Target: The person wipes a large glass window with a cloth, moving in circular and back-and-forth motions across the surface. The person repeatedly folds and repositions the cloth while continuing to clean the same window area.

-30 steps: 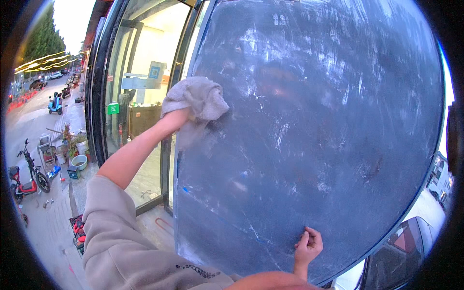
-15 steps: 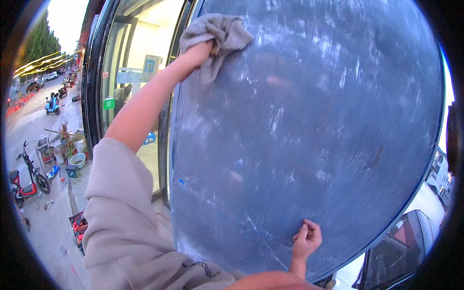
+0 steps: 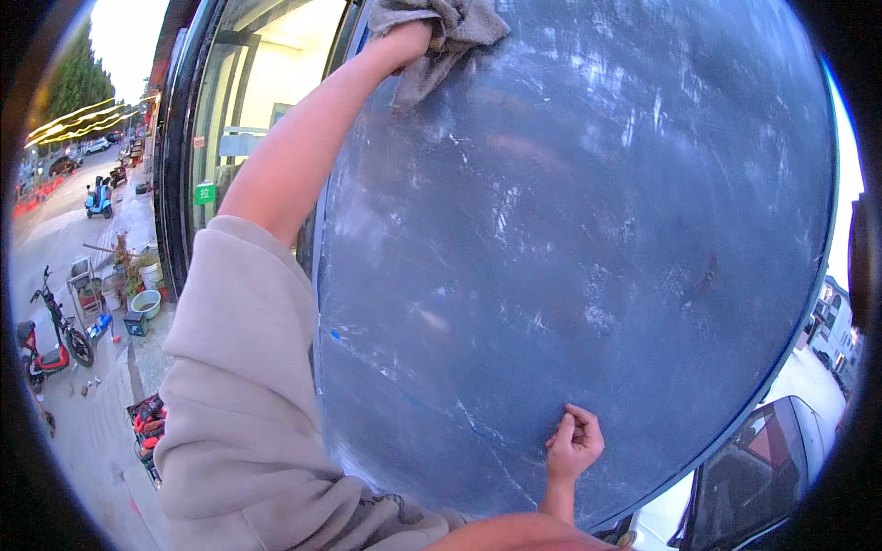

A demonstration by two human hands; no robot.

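A large dark panel (image 3: 551, 230) like a blackboard, streaked with pale smears, fills most of the view in front of me. Up at its top left, my left hand (image 3: 407, 44) is closed around a bunched grey-brown cloth (image 3: 469, 20) that lies against the surface. Part of the cloth hangs below the hand, and its upper edge runs out of view. Low on the right, my right hand (image 3: 575, 441) is held near the panel with its fingers curled in. Nothing shows in it; whether it touches the panel I cannot tell.
Left of the panel stands a lit glass door (image 3: 241, 129) with a dark frame. Farther left are a red and black electric bike (image 3: 57, 331), a pale basin (image 3: 146, 303), potted plants and a blue scooter (image 3: 98, 197). A car (image 3: 758, 464) is at the lower right.
My left hand has moved up and a little to the right with the cloth along the panel. My right hand has shifted slightly up and left, still curled.
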